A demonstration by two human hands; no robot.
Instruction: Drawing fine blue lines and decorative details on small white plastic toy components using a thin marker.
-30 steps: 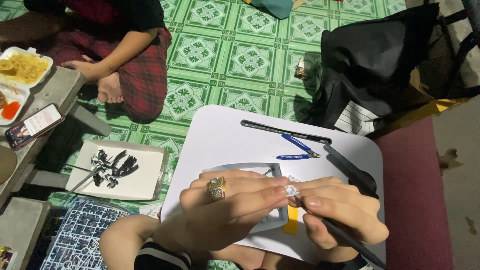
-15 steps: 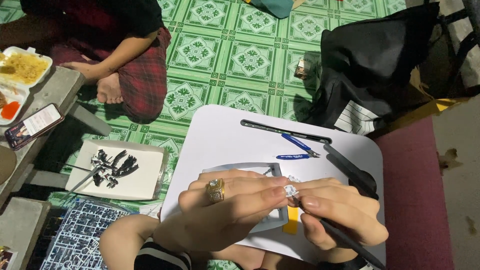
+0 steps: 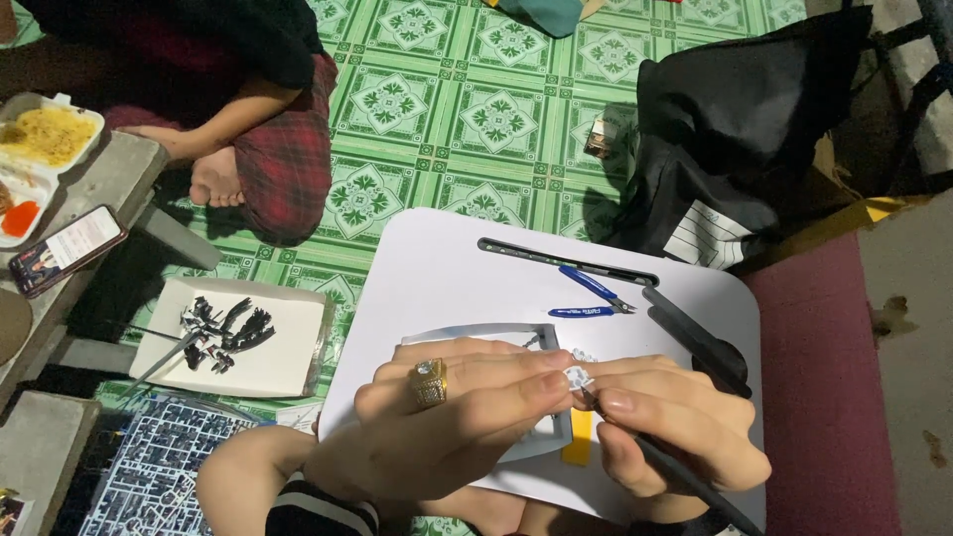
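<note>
My left hand (image 3: pixel 457 422), with a gold ring on one finger, pinches a tiny white model part (image 3: pixel 577 377) at its fingertips. My right hand (image 3: pixel 675 432) grips a thin dark tool (image 3: pixel 685 478) whose tip meets that part. Both hands hover over a white lap table (image 3: pixel 447 268). Under them lies a grey plastic parts frame (image 3: pixel 476 334) and a yellow strip (image 3: pixel 579 445), both partly hidden.
Blue-handled nippers (image 3: pixel 594 294) lie on the table's far side by a dark slot. A white tray (image 3: pixel 288 362) of black parts and a grey parts sheet (image 3: pixel 149 467) sit left. Another person sits cross-legged (image 3: pixel 268 149) beyond; a phone (image 3: pixel 68 249), food box (image 3: pixel 45 139), black bag (image 3: pixel 754 129).
</note>
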